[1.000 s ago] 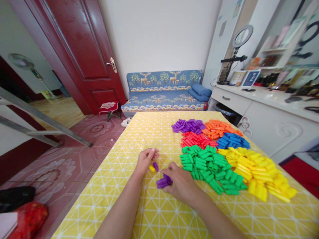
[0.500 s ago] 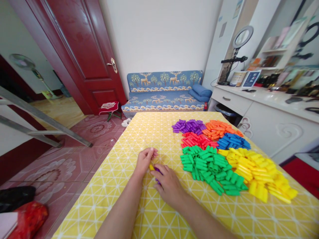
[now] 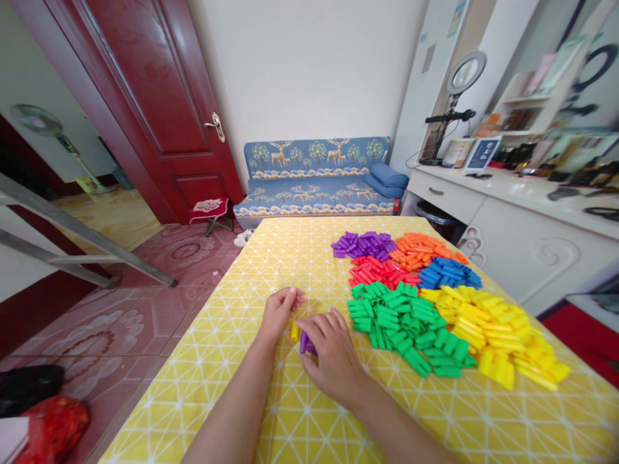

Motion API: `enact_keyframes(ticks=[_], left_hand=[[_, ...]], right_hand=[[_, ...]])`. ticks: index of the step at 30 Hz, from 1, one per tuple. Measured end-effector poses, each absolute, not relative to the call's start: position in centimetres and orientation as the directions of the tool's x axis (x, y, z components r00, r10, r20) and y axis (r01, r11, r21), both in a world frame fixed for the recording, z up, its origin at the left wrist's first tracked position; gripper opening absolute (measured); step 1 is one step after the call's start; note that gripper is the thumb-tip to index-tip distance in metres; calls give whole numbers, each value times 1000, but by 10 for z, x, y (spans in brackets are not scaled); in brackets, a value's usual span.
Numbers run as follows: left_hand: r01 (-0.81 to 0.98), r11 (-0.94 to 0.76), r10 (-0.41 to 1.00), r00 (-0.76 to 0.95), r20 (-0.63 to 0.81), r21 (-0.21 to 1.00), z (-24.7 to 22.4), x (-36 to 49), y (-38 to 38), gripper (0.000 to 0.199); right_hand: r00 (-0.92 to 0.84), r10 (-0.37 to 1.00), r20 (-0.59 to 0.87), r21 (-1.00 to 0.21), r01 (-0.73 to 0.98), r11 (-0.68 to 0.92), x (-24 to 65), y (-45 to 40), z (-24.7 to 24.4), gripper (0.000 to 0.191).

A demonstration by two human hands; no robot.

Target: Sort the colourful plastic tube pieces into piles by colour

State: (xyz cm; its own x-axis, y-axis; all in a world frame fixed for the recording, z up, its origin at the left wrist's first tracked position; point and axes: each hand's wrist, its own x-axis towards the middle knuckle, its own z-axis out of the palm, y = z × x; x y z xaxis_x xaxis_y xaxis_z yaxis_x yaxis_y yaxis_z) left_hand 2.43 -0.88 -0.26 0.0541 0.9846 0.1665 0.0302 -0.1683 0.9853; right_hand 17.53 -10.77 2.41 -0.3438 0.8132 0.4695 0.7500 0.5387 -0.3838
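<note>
emerging purple pieces [image 3: 304, 342] under right hand [image 3: 333, 354]

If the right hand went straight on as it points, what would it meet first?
Probably the small yellow piece, just past the fingertips of the right hand; the purple pieces lie at its fingers. Depth is hard to judge.

Purple pieces [image 3: 304, 342]: partly hidden by right hand [image 3: 334, 356], count unclear | desk [image 3: 232, 399]: near edge cut off | door [image 3: 140, 77]: top cut off | bottles [image 3: 596, 173], far right: blurred, labels unreadable
</note>
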Motion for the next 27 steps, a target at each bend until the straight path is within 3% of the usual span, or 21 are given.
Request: enact_keyframes(ticks=[7,10,17,20,23,27], left_hand=[[30,-171,984,56,169,985,-5,25,-7,45],[37,-170,984,54,168,985,-6,24,-6,46],[44,-172,984,57,170,984,-8,23,-6,47],[42,-173,983,63,170,984,-9,24,-6,47],[42,-177,983,65,174,983,-8,24,-5,47],[49,-173,984,61,170,984,-7,24,-5,48]], right_hand=[[6,817,576,-306,929,209,257,-82,49,30],[52,831,554,-248,963,105,283,-77,43,25],[92,815,572,-209,977,37,287,-75,28,14],[106,780,617,-248,967,65,288,-74,29,11],[59,739,672,-334,914,232,280,-75,33,12],[-193,792,579,-437,747,501,239,-89,28,20]])
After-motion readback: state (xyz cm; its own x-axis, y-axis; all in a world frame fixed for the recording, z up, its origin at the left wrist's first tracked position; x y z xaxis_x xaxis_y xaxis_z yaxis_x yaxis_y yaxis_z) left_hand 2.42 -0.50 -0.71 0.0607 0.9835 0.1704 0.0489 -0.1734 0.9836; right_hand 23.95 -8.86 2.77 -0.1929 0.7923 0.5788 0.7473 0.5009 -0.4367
